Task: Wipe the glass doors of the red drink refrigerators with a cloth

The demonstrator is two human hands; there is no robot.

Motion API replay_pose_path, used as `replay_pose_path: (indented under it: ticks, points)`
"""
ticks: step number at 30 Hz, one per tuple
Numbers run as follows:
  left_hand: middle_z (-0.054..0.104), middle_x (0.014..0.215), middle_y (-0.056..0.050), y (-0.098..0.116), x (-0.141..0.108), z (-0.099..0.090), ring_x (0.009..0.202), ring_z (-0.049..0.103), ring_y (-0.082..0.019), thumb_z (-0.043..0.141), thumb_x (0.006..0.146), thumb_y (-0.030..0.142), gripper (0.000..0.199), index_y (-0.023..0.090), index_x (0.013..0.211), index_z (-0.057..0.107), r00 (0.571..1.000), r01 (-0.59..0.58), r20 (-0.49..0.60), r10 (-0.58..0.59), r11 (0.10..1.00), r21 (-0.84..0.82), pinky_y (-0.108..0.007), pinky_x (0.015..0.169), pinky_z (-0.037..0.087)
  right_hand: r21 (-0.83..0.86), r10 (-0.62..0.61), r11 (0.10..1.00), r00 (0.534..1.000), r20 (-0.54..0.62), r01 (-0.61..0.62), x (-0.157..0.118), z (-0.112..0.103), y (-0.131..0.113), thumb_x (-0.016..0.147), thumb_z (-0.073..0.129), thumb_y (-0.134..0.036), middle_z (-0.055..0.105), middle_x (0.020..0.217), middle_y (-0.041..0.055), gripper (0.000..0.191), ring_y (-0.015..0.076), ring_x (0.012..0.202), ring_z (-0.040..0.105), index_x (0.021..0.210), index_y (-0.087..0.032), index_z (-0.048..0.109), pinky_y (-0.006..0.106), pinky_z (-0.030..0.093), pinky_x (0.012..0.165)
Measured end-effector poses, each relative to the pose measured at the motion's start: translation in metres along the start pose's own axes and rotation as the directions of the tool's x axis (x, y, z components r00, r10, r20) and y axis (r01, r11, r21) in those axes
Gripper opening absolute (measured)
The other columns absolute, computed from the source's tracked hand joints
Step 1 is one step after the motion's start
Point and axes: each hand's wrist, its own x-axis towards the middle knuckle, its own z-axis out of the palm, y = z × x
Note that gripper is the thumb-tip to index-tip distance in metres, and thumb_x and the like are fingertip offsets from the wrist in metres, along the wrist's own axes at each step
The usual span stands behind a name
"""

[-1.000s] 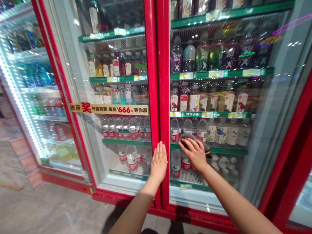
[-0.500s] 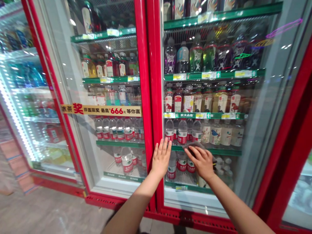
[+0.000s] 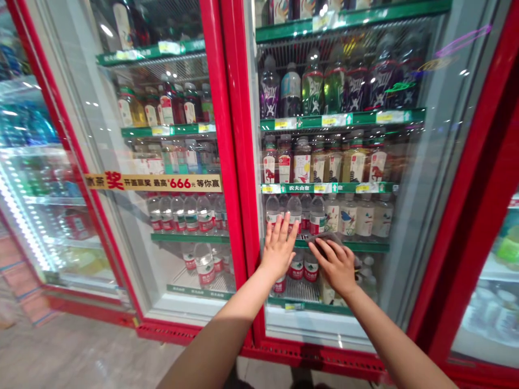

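Note:
My left hand [image 3: 279,249] is open, its fingers stretched upward and its palm toward the glass door [image 3: 324,327] just right of the red door frame [image 3: 234,162]. It holds nothing. Under the bent fingers of my right hand [image 3: 337,266] is a dark grey cloth [image 3: 330,237], held against the same glass. Most of the cloth is covered by the hand. Behind the glass, red-labelled water bottles [image 3: 311,268] stand on the lower shelves, close to both hands.
Drinks bottles [image 3: 357,162] line the higher shelves. A gold promotional strip [image 3: 162,182] crosses the left glass door. More lit coolers stand at far left and far right. Pinkish stacked boxes [image 3: 22,281] sit by the left cooler on the grey floor [image 3: 97,351].
My left hand has shifted right, from the edge of the red frame onto the glass, closer to my right hand. The right hand keeps the cloth at the glass. The camera view has turned slightly right.

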Motion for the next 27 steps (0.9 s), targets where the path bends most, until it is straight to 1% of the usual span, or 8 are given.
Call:
replay_pose_path:
  ticks: [4, 8, 11, 14, 17, 20, 23, 27]
  points:
    - [-0.006, 0.169, -0.016, 0.016, 0.023, -0.003, 0.154, -0.014, -0.035, 0.087, 0.071, 0.042, 0.125, 0.018, 0.163, 0.005, 1.0, -0.023, -0.003, 0.023, 1.0, 0.02, -0.066, 0.123, 0.009, -0.002, -0.199, 0.98, 0.979, 0.054, 0.199, 0.027, -0.007, 0.036, 0.096, 0.058, -0.018, 0.069, 0.133, -0.0036, 0.053, 0.0212, 0.118, 0.057, 0.143, -0.042, 0.055, 0.039, 0.033, 0.102]
    - [-0.005, 0.168, -0.017, 0.022, 0.033, 0.004, 0.153, -0.015, -0.036, 0.092, 0.064, 0.04, 0.133, 0.018, 0.163, 0.005, 0.999, -0.03, 0.045, 0.028, 0.998, 0.048, -0.07, 0.121, 0.008, -0.11, 0.059, 0.992, 0.997, -0.039, -0.063, 0.027, -0.02, 0.073, 0.095, 0.055, -0.014, 0.068, 0.134, 0.0017, 0.059, 0.0248, 0.119, 0.056, 0.147, -0.04, 0.051, 0.041, 0.034, 0.101]
    - [-0.007, 0.168, -0.018, 0.023, 0.034, 0.011, 0.153, -0.015, -0.037, 0.092, 0.065, 0.038, 0.131, 0.018, 0.163, 0.007, 0.998, -0.025, 0.065, 0.021, 0.998, 0.057, -0.071, 0.121, 0.008, -0.117, 0.127, 0.984, 0.988, -0.084, -0.137, 0.006, -0.02, 0.062, 0.095, 0.054, -0.014, 0.07, 0.129, 0.0061, 0.06, 0.0271, 0.117, 0.056, 0.15, -0.036, 0.049, 0.042, 0.035, 0.099]
    - [-0.007, 0.168, -0.017, 0.023, 0.034, 0.014, 0.153, -0.015, -0.037, 0.092, 0.065, 0.035, 0.129, 0.018, 0.162, 0.009, 0.998, -0.01, 0.056, 0.006, 0.998, 0.06, -0.07, 0.121, 0.009, -0.056, -0.064, 0.996, 0.998, -0.004, 0.064, 0.008, -0.012, 0.04, 0.096, 0.056, -0.016, 0.072, 0.128, 0.0031, 0.053, 0.0246, 0.115, 0.057, 0.144, -0.036, 0.055, 0.042, 0.034, 0.101]
    - [-0.005, 0.167, -0.018, 0.023, 0.036, 0.016, 0.152, -0.016, -0.036, 0.092, 0.064, 0.034, 0.131, 0.018, 0.162, 0.008, 0.998, -0.011, 0.068, 0.007, 0.998, 0.06, -0.07, 0.121, 0.011, -0.015, -0.172, 0.985, 0.985, 0.016, 0.172, 0.035, -0.007, 0.042, 0.095, 0.058, -0.018, 0.07, 0.132, -0.0013, 0.049, 0.0215, 0.118, 0.056, 0.14, -0.039, 0.059, 0.039, 0.031, 0.104]
    - [-0.003, 0.167, -0.02, 0.021, 0.037, 0.018, 0.152, -0.015, -0.035, 0.092, 0.065, 0.034, 0.132, 0.018, 0.162, 0.004, 0.993, -0.014, 0.117, 0.007, 0.998, 0.063, -0.071, 0.12, 0.012, -0.041, -0.021, 0.999, 0.999, -0.04, 0.019, 0.044, -0.008, 0.063, 0.095, 0.058, -0.016, 0.068, 0.135, -0.0003, 0.056, 0.0208, 0.122, 0.055, 0.145, -0.04, 0.053, 0.039, 0.031, 0.105]
    - [-0.001, 0.166, -0.021, 0.019, 0.039, 0.02, 0.153, -0.011, -0.037, 0.091, 0.066, 0.037, 0.131, 0.018, 0.162, 0.005, 0.988, -0.01, 0.153, 0.0, 0.998, 0.066, -0.073, 0.119, 0.011, -0.077, 0.164, 0.981, 0.975, -0.15, -0.177, 0.017, -0.01, 0.068, 0.095, 0.055, -0.014, 0.069, 0.131, 0.0029, 0.059, 0.0225, 0.122, 0.055, 0.148, -0.04, 0.051, 0.04, 0.033, 0.102]
    - [0.004, 0.166, -0.021, 0.016, 0.04, 0.021, 0.153, -0.005, -0.037, 0.092, 0.064, 0.037, 0.13, 0.019, 0.162, 0.009, 0.988, -0.017, 0.154, 0.008, 0.998, 0.06, -0.072, 0.119, 0.013, -0.037, 0.089, 0.995, 0.991, -0.097, -0.093, -0.011, -0.007, 0.04, 0.097, 0.051, -0.014, 0.073, 0.125, 0.0016, 0.053, 0.0225, 0.118, 0.056, 0.145, -0.037, 0.055, 0.041, 0.033, 0.102]
